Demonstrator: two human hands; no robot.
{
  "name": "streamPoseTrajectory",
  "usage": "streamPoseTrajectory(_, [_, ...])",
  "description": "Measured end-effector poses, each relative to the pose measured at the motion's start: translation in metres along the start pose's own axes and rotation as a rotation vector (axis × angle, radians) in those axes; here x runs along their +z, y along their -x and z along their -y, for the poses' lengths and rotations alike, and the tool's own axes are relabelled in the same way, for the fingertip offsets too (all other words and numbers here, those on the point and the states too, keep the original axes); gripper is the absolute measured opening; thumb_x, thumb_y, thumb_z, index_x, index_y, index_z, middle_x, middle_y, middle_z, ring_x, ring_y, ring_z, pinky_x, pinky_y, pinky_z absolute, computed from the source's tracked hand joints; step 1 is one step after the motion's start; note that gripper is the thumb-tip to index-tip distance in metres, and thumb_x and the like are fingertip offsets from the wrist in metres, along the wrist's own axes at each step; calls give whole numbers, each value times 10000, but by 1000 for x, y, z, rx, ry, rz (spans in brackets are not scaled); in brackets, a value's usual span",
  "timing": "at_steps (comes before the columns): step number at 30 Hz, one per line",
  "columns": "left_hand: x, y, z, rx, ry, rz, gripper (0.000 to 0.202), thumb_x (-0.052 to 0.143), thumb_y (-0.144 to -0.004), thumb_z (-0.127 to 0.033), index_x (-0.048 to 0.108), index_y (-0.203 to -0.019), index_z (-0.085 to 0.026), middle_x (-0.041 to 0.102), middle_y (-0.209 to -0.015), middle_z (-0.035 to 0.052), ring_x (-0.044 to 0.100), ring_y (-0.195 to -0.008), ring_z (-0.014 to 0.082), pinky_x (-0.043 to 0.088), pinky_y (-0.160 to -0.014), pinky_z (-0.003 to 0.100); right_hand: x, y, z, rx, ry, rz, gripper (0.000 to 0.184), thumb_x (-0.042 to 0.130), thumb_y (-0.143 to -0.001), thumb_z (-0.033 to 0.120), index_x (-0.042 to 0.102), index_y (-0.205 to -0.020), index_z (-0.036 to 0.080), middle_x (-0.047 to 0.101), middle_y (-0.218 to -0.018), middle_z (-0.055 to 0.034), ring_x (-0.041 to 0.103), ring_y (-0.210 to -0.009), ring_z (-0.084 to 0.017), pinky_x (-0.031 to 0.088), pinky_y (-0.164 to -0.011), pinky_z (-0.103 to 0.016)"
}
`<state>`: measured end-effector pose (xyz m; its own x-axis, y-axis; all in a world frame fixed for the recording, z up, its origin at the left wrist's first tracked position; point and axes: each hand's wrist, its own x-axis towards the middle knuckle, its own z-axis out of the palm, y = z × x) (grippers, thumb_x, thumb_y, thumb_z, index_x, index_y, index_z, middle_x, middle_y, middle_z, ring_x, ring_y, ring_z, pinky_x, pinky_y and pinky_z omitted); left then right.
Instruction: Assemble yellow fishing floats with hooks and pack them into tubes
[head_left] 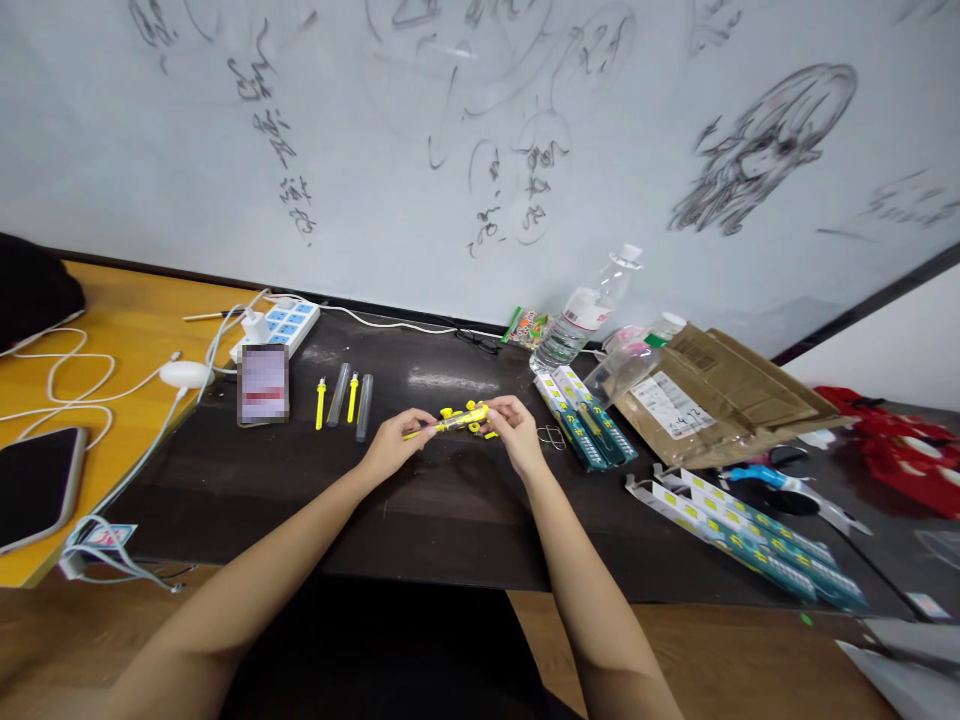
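Note:
Both of my hands meet over the middle of the dark table [420,520]. A thin yellow and clear pen-like tool [457,421] lies level between them. My left hand [395,443] pinches its left end, and my right hand [516,430] pinches its right end. Small yellow parts [472,417] lie on the table just behind the tool. To the left lie two yellow pieces [321,403] and two clear tubes [340,394] side by side.
A power strip [279,326], white cables and a phone [34,487] are at the left. Green and yellow packaged tools [586,417], a plastic bottle [583,312], a cardboard parcel [712,393] and more packages [757,535] fill the right. A scribbled whiteboard wall stands behind.

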<state>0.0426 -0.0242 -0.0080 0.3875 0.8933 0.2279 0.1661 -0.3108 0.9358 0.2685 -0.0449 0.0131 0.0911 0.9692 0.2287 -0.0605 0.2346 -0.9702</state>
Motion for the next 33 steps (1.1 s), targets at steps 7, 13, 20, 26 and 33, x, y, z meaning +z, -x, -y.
streamPoseTrajectory(7, [1,-2,2,-136,124,124,409,541,-815,-480,597,-1065,-160,576,-623,-29,372,-390,50,289,-407,195,-6,-1,1,-10,-58,15,309,749,-679,373,584,-892,223,710,-1016,-63,666,-854,-191,564,-684,-318])
streamPoseTrajectory(13, [1,-2,1,-40,78,81,362,558,-819,-435,629,-1026,-147,571,-605,-21,472,-520,85,366,-539,211,-5,-1,-1,-7,-56,52,283,731,-709,360,602,-915,217,691,-1096,-77,655,-904,-195,559,-703,-313])
streamPoseTrajectory(20, [5,3,-5,17,-83,-46,271,609,-776,-379,655,-945,-172,503,-637,-42,477,-605,97,364,-620,217,-1,-1,-6,-18,-63,38,268,722,-715,377,618,-900,213,699,-1066,-61,650,-807,-160,551,-635,-264])
streamPoseTrajectory(26, [2,2,-6,-27,-24,-93,243,492,-841,-384,588,-805,-163,451,-537,-53,430,-525,94,335,-561,212,-1,-1,-9,3,-84,25,251,719,-719,372,637,-903,222,698,-1023,-43,655,-765,-152,573,-663,-286])
streamPoseTrajectory(33, [4,6,-8,85,-228,-140,176,590,-779,-338,596,-850,-178,513,-620,-42,485,-580,95,362,-583,202,5,-1,-16,8,-71,-6,279,707,-727,401,639,-914,205,688,-990,-48,660,-725,-142,583,-653,-292])
